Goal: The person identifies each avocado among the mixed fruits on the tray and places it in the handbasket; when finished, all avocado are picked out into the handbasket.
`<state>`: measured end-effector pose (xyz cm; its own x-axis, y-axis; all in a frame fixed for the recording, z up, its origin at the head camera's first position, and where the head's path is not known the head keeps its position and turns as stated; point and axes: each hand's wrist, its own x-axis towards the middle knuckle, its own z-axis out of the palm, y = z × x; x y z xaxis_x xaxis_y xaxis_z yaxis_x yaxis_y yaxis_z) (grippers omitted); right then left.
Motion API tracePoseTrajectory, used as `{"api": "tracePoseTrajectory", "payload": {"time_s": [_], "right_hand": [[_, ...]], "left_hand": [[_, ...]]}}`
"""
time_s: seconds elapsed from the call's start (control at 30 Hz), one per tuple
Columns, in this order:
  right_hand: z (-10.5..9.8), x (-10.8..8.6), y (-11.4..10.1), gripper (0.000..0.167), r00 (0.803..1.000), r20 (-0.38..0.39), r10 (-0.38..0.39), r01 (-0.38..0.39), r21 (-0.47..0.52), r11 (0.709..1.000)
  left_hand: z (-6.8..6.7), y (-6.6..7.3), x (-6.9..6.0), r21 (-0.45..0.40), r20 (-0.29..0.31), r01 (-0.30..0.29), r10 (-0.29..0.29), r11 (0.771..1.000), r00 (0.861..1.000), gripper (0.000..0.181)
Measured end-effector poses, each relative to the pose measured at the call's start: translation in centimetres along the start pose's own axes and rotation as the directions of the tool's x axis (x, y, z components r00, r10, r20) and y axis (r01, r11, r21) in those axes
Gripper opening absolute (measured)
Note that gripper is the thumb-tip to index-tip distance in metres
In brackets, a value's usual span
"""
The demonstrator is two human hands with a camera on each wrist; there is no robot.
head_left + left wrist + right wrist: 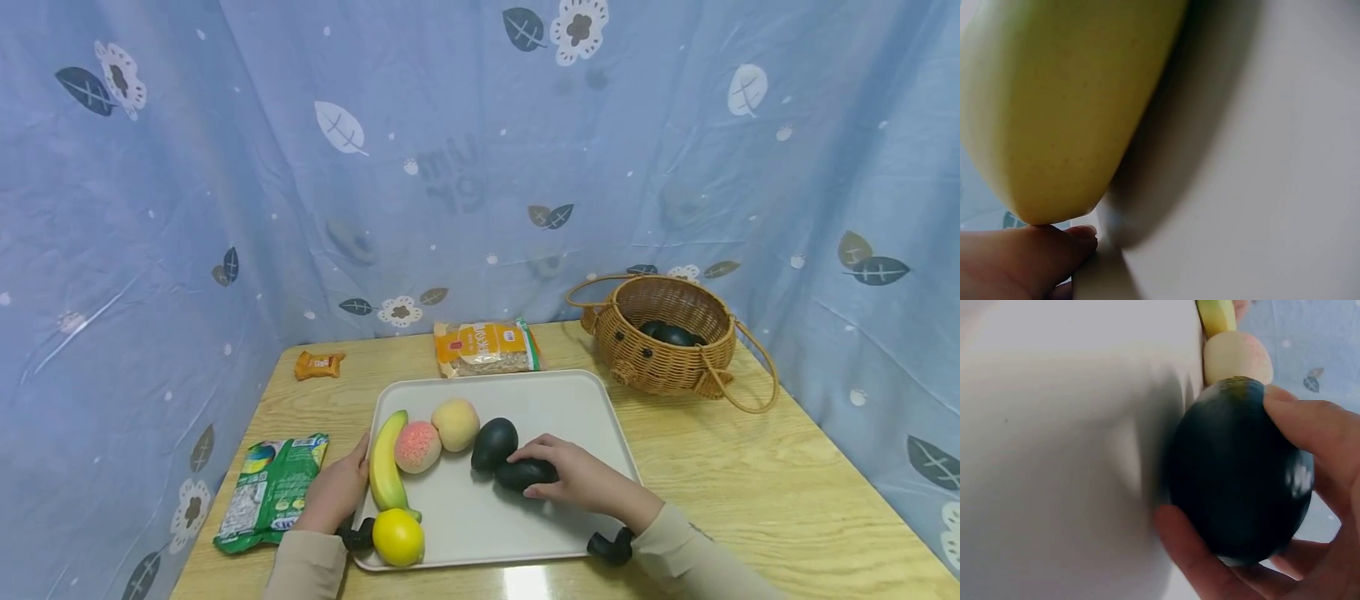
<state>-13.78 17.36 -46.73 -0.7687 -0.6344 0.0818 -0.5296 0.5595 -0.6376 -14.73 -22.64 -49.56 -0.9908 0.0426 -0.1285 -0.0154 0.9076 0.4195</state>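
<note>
On the beige tray (pixel 465 533), my right hand (pixel 573 475) grips a dark avocado (pixel 525 474); the right wrist view shows thumb and fingers around this avocado (pixel 1241 469). A second avocado (pixel 495 443) lies just left of it. My left hand (pixel 337 487) holds the tray's left rim, its thumb (pixel 1041 256) at the edge beside the banana (pixel 386 462). Right of the banana sit a pink peach (pixel 417 447) and a pale yellow peach (pixel 455 424). A lemon (pixel 398 537) is at the near left corner of the tray.
A wicker basket (pixel 660 367) with dark fruit (pixel 675 335) inside stands at the back right, handles sticking out. Behind the tray lies an orange grain bag (pixel 487 346). A green snack bag (pixel 273 492) and a small orange packet (pixel 318 365) are on the left.
</note>
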Motion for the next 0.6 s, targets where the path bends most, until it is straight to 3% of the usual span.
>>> {"api": "tracePoseTrajectory", "payload": {"time_s": [0.17, 0.37, 0.47, 0.6], "right_hand": [[-0.6, -0.5, 0.0, 0.04, 0.998, -0.067, -0.008, 0.008, 0.006, 1.0], [-2.8, -0.8, 0.4, 0.041, 0.983, -0.186, -0.01, 0.001, -0.046, 0.999], [-4.5, -0.5, 0.7, 0.043, 0.955, -0.298, 0.007, -0.034, -0.086, 0.996], [-7.4, -0.4, 1.1, 0.045, 0.896, -0.44, 0.06, -0.133, -0.137, 0.982]], "left_hand": [[0.1, 0.1, -0.3, -0.013, -0.005, -0.011, 0.011, 1.0, 1.0, 0.054], [0.2, 0.1, -0.4, -0.013, -0.023, -0.02, 0.02, 1.0, 1.0, 0.054], [0.0, 0.0, -0.3, -0.002, -0.037, -0.026, 0.026, 1.0, 0.999, 0.054], [-0.1, 0.0, -0.2, -0.004, -0.038, -0.023, 0.023, 1.0, 0.999, 0.054]]}}
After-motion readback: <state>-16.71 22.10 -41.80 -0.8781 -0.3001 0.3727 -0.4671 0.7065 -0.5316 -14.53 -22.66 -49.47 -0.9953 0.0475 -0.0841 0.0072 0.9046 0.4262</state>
